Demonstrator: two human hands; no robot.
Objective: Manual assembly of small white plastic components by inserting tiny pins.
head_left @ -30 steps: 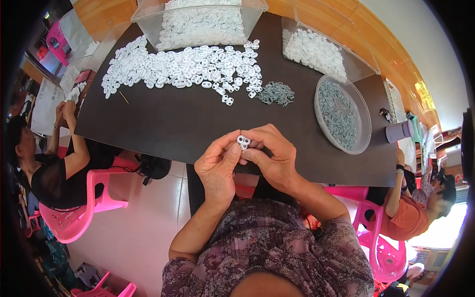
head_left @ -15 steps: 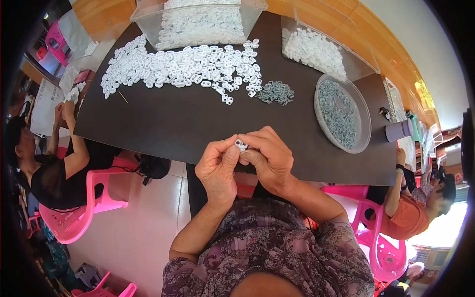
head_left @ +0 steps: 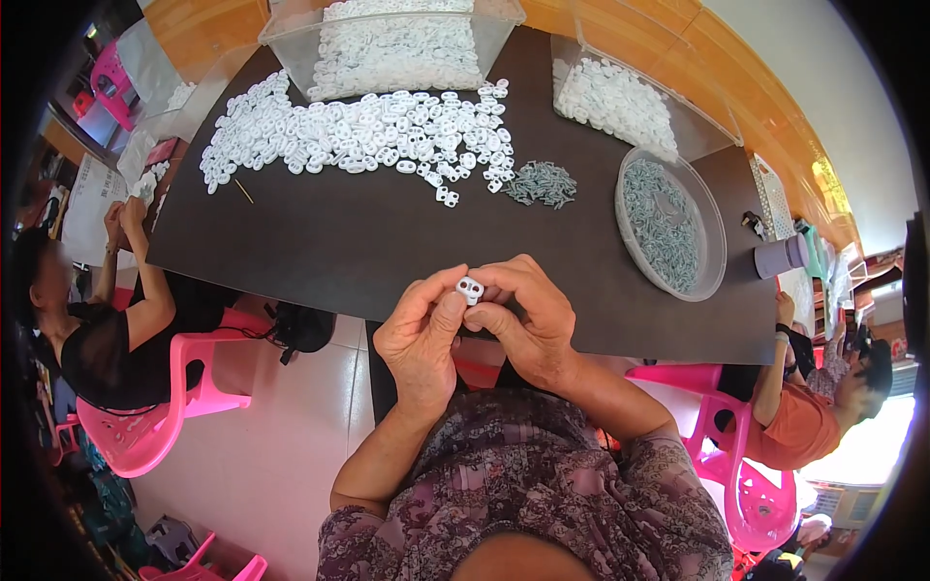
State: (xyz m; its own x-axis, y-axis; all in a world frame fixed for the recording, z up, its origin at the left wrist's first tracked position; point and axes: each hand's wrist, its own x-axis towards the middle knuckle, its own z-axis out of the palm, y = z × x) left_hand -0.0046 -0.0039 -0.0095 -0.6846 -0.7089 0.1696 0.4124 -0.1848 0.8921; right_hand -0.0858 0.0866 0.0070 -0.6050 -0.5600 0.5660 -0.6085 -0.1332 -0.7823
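Note:
Just in front of the table's near edge, my two hands meet at a small white plastic cord lock [head_left: 470, 289] with two round holes facing up. The thumb and forefinger of my left hand [head_left: 418, 339] pinch it from the left. On its other side, the fingertips of my right hand [head_left: 531, 320] are closed against its right edge and lower end. Similar white two-hole pieces [head_left: 358, 131] lie in a wide heap at the back left. Beside them sits a small pile of slim grey pieces [head_left: 541, 184], too small to tell whether springs or screws.
Clear plastic bins [head_left: 291, 48] of white parts stand along the back. A round tub [head_left: 719, 254] of grey pieces sits at the right, near a purple cup [head_left: 780, 257]. A thin yellowish stick [head_left: 244, 192] lies at left. Other people sit on both sides on pink chairs [head_left: 184, 387].
My right fingers have eased slightly off the cord lock, and more of its holed face shows. My left hand has shifted a little to the left.

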